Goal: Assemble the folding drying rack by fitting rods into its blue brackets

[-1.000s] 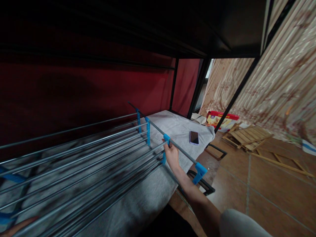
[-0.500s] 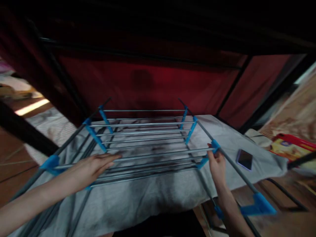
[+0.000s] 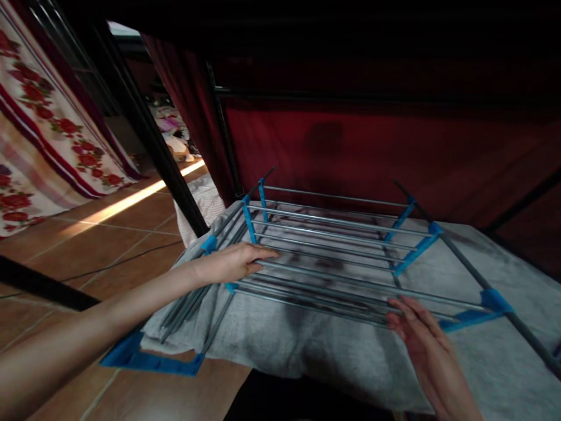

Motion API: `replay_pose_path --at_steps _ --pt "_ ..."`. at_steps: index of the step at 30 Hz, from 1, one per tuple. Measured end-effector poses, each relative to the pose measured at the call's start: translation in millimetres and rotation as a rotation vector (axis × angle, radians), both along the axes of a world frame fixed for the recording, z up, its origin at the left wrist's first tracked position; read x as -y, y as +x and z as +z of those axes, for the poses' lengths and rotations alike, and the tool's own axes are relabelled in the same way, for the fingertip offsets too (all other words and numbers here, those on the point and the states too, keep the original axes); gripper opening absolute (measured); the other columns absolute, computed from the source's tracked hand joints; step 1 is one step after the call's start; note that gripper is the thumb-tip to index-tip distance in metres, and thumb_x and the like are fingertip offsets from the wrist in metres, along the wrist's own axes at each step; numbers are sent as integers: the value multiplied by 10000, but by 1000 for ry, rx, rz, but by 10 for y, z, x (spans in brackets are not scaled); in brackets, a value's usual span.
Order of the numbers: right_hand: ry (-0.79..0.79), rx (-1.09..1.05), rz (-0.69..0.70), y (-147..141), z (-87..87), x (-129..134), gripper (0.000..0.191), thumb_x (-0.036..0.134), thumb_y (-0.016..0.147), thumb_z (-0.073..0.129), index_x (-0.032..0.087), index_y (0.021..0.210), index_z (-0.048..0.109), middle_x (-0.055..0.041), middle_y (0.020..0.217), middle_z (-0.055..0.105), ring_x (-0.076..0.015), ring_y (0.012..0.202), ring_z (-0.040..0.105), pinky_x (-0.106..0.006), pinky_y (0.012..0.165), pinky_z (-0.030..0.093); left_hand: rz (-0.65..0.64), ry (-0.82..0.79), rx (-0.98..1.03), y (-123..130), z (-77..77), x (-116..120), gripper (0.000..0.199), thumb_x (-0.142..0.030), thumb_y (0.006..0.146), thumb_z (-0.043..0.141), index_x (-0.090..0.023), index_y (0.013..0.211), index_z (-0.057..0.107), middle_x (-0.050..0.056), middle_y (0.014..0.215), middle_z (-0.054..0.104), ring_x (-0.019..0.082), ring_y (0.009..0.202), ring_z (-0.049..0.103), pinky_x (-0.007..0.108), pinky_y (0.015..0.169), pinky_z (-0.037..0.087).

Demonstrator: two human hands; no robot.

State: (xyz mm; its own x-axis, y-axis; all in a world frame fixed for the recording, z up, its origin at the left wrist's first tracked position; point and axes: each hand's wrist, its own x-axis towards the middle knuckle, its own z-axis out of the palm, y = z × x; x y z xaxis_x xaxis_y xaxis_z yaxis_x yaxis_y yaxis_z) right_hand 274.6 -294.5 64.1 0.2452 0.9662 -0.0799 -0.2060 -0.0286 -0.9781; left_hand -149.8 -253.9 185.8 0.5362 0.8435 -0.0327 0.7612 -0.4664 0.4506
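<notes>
A rack of thin grey metal rods (image 3: 337,221) joined by blue plastic brackets (image 3: 416,252) lies on a grey cloth (image 3: 272,327). My left hand (image 3: 239,261) reaches over the rack's left side, its fingers extended along the near rod. At the right end of the front rods is my right hand (image 3: 421,327), fingers stretched out and touching or just beside the rods. Neither hand is wrapped round a rod. Several loose grey rods (image 3: 186,310) lie at the left under my left forearm.
A dark metal frame post (image 3: 153,140) rises at the left, with a floral curtain (image 3: 65,123) beyond it. Red cloth (image 3: 350,152) hangs behind the rack. Brown floor tiles (image 3: 131,251) show at the left.
The view has turned left. My right hand has come away from the blue corner bracket and moved inward along the rods, its fingers opened. My left hand stays over the near rod.
</notes>
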Motion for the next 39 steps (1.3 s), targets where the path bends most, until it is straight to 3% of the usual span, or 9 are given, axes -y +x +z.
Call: replay_pose_path --at_steps 2,7,11,13,15,17,19,27,39 --pt "-22 -128 113 -171 67 -60 381 455 727 810 278 1057 737 -93 1188 721 -221 855 717 -373 761 599 -32 -17 18 -21 6 10 373 -244 960 563 -259 1322 649 61 1321 681 219 1197 649 304 1025 499" --pt "-18 -218 79 -369 99 -231 284 433 682 853 267 892 760 -55 910 757 -204 820 728 -342 749 622 45 66 101 -207 183 45 391 -376 951 592 -248 1316 648 85 1306 674 237 1193 635 349 1042 495" --pt "-34 -251 62 -365 45 -271 335 423 650 887 262 920 770 -47 860 758 -201 782 735 -343 742 635 592 317 369 -555 216 61 523 -539 923 573 -194 1312 625 123 1261 665 287 1240 583 437 1095 463" --pt "-65 -288 61 -360 37 -266 357 415 635 901 259 929 772 -47 856 763 -198 762 738 -320 704 637 879 175 610 -696 124 84 577 -582 875 626 -173 1281 618 128 1155 692 287 1113 641 425 972 541" --pt "-97 -325 69 -360 45 -255 374 407 631 913 256 943 772 -43 861 771 -188 743 740 -293 678 636 1009 -172 874 -774 -14 110 577 -577 842 677 -154 1229 616 133 1050 711 274 953 686 404 829 588" --pt "-115 -355 89 -365 62 -243 373 394 639 920 253 950 770 -35 876 779 -177 747 746 -266 682 634 1000 -476 1051 -802 -155 124 524 -558 867 651 -136 1175 625 140 945 724 267 823 702 390 730 600" --pt "-118 -374 101 -373 82 -234 366 382 648 924 248 951 768 -27 884 785 -166 751 749 -243 688 630 953 -580 1109 -813 -271 115 471 -533 917 576 -112 1114 647 144 844 721 256 726 697 367 668 596" --pt "-91 -380 51 -406 99 -243 374 386 611 946 231 900 766 -18 836 787 -158 731 752 -217 682 628 891 -466 1065 -909 -443 39 470 -560 892 589 -104 929 699 94 659 660 217 592 640 311 554 547" --pt "-48 -381 13 -412 56 -275 354 368 592 957 227 839 746 -13 812 782 -169 720 753 -257 689 637 867 -456 1016 -860 -426 90 575 -706 774 658 -142 884 684 59 571 599 200 577 579 294 563 499"
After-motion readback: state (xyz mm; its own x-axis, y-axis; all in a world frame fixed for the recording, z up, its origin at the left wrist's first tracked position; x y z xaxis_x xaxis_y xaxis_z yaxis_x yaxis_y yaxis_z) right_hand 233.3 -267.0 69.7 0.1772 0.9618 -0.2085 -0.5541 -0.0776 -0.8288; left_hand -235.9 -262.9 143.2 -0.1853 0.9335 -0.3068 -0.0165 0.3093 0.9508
